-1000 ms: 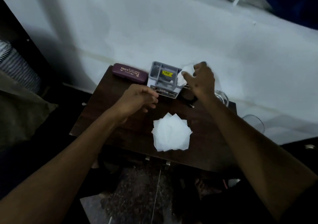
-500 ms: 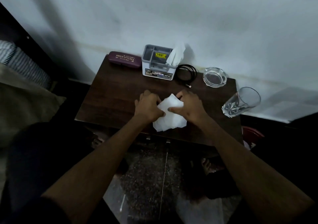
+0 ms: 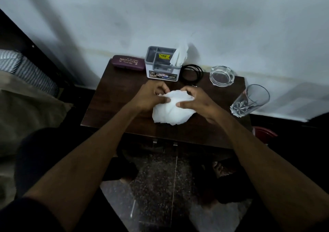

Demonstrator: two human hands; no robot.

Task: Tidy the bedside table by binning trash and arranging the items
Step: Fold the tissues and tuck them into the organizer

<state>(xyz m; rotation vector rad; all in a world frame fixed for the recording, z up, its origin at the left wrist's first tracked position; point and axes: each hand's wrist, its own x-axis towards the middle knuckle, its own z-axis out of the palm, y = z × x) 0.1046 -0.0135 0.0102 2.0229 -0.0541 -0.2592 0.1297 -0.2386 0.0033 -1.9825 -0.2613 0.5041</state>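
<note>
A heap of white tissues (image 3: 171, 111) lies in the middle of the dark wooden bedside table (image 3: 114, 103). My left hand (image 3: 151, 96) pinches its left upper edge and my right hand (image 3: 197, 100) grips its right side, both bunching the paper. At the back stands a grey organiser box (image 3: 162, 66) with one tissue (image 3: 179, 56) sticking up from its right compartment. A maroon spectacle case (image 3: 128, 64) lies to its left against the wall.
A coiled black cable (image 3: 192, 73), a glass ashtray (image 3: 221, 75) and a tall drinking glass (image 3: 251, 100) sit along the table's right side. A red bin (image 3: 265, 133) shows below the right edge. A bed with a striped pillow (image 3: 26, 67) is on the left.
My right hand left a tissue in the organiser and came back. Both hands moved onto the flat tissue pile and are crumpling it together.
</note>
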